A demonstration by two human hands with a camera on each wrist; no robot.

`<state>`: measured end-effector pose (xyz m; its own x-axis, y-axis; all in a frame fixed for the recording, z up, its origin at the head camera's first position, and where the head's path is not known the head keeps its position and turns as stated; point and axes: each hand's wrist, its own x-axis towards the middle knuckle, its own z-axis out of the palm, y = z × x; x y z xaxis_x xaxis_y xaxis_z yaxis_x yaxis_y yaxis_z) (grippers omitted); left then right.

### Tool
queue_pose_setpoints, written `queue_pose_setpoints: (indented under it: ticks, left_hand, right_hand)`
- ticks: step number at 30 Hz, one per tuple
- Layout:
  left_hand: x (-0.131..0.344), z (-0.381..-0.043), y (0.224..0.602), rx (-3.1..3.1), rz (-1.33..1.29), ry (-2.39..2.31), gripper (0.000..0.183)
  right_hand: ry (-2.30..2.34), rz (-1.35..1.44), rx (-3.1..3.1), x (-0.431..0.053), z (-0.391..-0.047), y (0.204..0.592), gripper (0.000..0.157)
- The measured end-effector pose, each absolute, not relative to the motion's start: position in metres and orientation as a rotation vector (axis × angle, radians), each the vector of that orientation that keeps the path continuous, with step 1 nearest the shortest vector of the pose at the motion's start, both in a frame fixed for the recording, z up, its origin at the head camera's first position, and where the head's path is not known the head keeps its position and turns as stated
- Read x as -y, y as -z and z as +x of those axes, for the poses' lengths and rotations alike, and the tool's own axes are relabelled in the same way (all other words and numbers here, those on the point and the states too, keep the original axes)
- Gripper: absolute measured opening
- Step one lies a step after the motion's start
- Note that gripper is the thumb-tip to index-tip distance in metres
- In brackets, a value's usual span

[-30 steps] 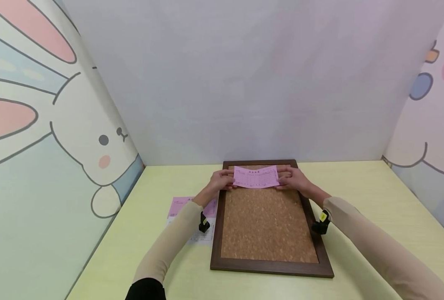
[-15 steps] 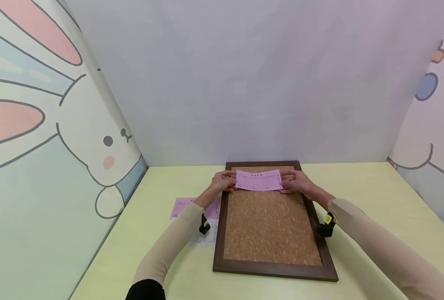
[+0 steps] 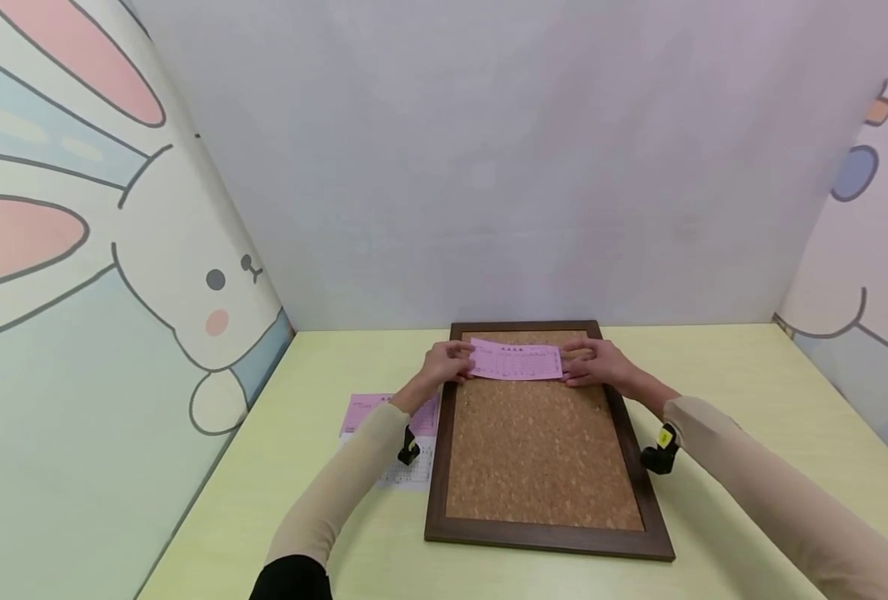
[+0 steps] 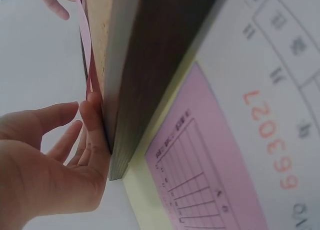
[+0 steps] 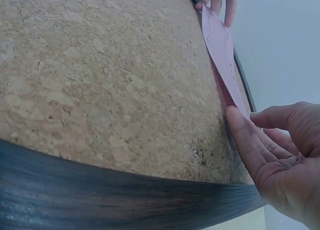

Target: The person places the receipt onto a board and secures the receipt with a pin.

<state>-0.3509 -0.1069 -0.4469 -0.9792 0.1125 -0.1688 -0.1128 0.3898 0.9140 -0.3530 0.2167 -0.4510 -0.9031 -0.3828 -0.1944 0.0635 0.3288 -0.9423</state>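
Observation:
A framed cork board (image 3: 541, 454) lies on the table. Near its far end, a pink printed paper slip (image 3: 517, 361) stretches between the two hands, close over the cork and bowing slightly. At the slip's left end, the left hand (image 3: 446, 363) holds the edge with its fingertips, and in the left wrist view the board's dark wooden frame (image 4: 145, 64) is right beside it. The right hand (image 3: 597, 365) pinches the opposite end; the right wrist view shows its thumb and fingers (image 5: 242, 135) meeting at the slip's edge.
Left of the board, partly under the left forearm, lie a pink printed sheet (image 3: 361, 408) and a white printed sheet (image 3: 410, 475). The pale yellow table (image 3: 744, 392) ends at a plain back wall (image 3: 519, 167). Cartoon-printed panels (image 3: 159, 275) flank it.
The slip has come slightly nearer and lower over the cork and looks a little flatter. Both hands keep to its ends. The whole view has shifted slightly.

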Motion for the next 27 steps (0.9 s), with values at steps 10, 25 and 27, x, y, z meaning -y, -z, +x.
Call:
queue_pose_setpoints:
  ticks: [10,25,27]
  left_hand:
    - [0.099,-0.356,0.448,-2.685,0.179,-1.319,0.039]
    - [0.093,-0.357,0.448,-2.838,0.268,-1.023,0.052]
    - [0.092,-0.359,0.447,-2.843,0.284,-0.997,0.052]
  right_hand:
    - [1.572,-0.326,-2.208,-0.219,-0.354,0.452,0.054]
    - [1.52,-0.397,-2.191,-0.238,-0.349,0.447,0.052]
    - [1.49,-0.41,-2.21,-0.243,-0.35,0.443,0.053]
